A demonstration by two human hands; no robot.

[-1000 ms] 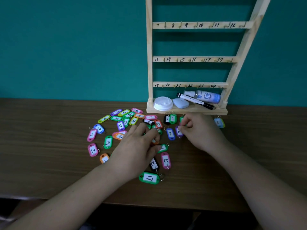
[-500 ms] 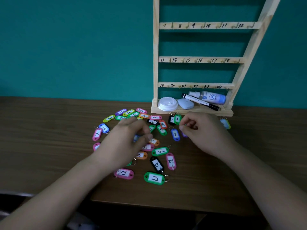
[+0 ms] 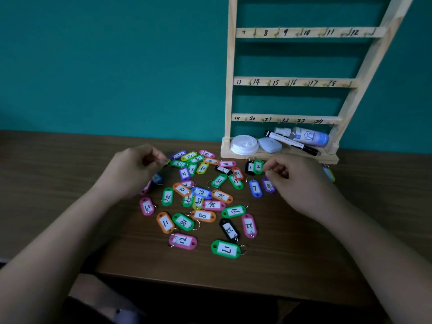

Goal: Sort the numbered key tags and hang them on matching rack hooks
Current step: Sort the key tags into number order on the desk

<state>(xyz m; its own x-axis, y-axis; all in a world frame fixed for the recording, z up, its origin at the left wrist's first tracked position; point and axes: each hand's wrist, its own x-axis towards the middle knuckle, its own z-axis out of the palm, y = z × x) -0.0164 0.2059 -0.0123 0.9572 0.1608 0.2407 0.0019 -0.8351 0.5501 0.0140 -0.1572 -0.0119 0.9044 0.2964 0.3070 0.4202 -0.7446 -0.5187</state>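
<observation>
Farthest out from the wooden rack (image 3: 280, 157), toward the front edge of the table (image 3: 58, 171), lies a green tag marked 11 (image 3: 225, 249). Closer to the rack and left of its base, the key tags (image 3: 201, 195) lie scattered in a loose pile. At the pile's side away from the rack, the left hand (image 3: 133, 171) is curled, thumb and fingertips pinching the end of a yellow-green tag (image 3: 167, 162). Just before the rack's base the right hand (image 3: 301, 183) is curled too, fingertips beside a green tag marked 2 (image 3: 258, 166); whether they pinch anything I cannot tell. On the rack's bottom shelf lie a white lid (image 3: 244, 144), a marker (image 3: 292, 143) and a bottle (image 3: 306, 136).
</observation>
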